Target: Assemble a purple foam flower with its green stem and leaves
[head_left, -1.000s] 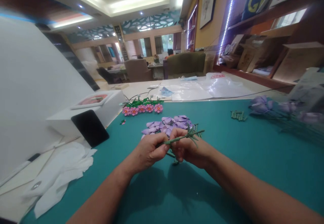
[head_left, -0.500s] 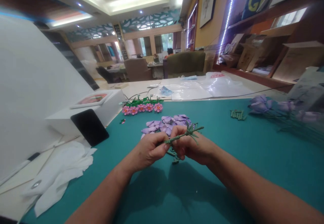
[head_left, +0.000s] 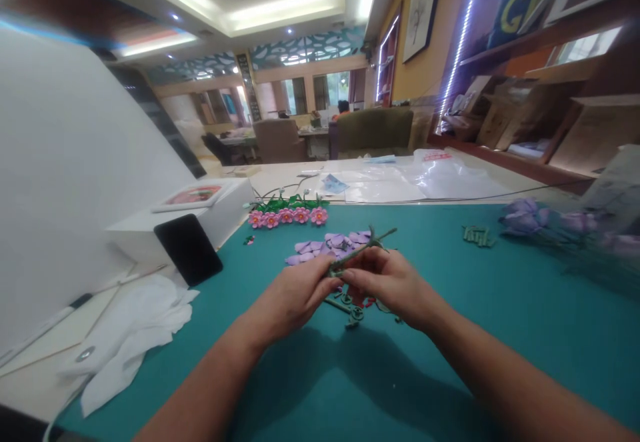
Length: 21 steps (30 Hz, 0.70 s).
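Observation:
Both hands are raised over the middle of a green mat, close together. Between thumb and fingers my left hand [head_left: 303,290] pinches the lower end of a green plastic flower stem [head_left: 356,253], which slants up to the right and carries narrow leaves near its top. My right hand [head_left: 397,285] is closed, its thumb and index fingertips against the stem's lower end beside my left thumb. Its other fingers are partly hidden. Right behind the hands lie purple petals [head_left: 310,250]. Small green parts [head_left: 356,314] and a few red pieces lie below them, partly covered.
Pink flowers [head_left: 286,216] with green leaves lie at the mat's back left. A black tablet-like panel [head_left: 187,250] leans on a white box [head_left: 233,209]. Green stem pieces [head_left: 477,236] and purple flowers [head_left: 525,217] lie to the right. White crumpled bags [head_left: 145,335] cover the left edge.
My right thumb and fingers have slid down to the stem's lower end, by the left hand. The stem tilts up more steeply. The view has shifted slightly.

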Motion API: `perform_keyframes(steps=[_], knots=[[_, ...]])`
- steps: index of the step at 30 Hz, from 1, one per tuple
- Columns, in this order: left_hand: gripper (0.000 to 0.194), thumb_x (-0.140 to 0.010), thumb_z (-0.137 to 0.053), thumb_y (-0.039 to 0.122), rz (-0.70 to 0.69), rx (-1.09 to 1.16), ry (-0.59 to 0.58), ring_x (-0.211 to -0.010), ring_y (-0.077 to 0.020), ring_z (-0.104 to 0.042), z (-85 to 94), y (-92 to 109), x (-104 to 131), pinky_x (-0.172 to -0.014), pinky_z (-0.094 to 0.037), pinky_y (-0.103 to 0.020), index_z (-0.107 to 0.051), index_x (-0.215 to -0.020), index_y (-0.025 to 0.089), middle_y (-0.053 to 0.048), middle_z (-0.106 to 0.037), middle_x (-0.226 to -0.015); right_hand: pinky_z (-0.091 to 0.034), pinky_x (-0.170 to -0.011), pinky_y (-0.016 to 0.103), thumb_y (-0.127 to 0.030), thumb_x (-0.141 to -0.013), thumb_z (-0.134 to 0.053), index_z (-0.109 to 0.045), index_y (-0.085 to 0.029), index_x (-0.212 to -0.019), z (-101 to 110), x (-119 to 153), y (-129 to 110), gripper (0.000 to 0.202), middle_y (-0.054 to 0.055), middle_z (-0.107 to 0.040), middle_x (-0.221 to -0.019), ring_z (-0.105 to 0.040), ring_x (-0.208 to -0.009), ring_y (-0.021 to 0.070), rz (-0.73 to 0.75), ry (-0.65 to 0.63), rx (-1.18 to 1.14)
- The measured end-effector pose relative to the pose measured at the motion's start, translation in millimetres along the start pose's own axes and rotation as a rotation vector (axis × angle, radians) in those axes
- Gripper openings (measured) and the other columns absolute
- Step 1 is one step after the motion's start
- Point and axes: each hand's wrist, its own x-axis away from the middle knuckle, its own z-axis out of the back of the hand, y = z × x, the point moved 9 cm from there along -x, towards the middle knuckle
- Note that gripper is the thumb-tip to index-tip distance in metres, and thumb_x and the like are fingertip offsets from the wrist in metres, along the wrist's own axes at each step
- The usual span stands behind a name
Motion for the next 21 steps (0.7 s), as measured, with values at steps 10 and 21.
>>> perform_keyframes(steps=[10,21], knots=[[0.03,-0.097,-0.026,0.042,0.005,-0.12,0.004,-0.062,-0.0163,-0.046,0.9,8.8,1.2,-0.057,-0.033,-0.028,-0.038,-0.078,0.022,0.0,-0.051,-0.072,-0.036,-0.048,0.023,-0.021,-0.086,-0.045,-0.048,-0.021,-0.066,-13.8,9.0,-21.3,0.02,-0.003,-0.049,-0.058,-0.046,-0.051,0.0103,0.109,-0.02,0.418],[0.028,-0.096,-0.028,0.039,-0.081,-0.1,-0.107,-0.058,-0.0151,-0.044,-22.7,11.3,9.0,-0.054,-0.03,-0.026,-0.038,-0.076,0.021,0.0,-0.051,-0.07,-0.034,-0.041,0.021,-0.055,-0.083,-0.054,-0.05,-0.02,-0.065,-31.8,30.3,20.4,0.039,-0.009,-0.032,-0.049,-0.03,-0.042,0.0067,-0.209,-0.333,-0.145]])
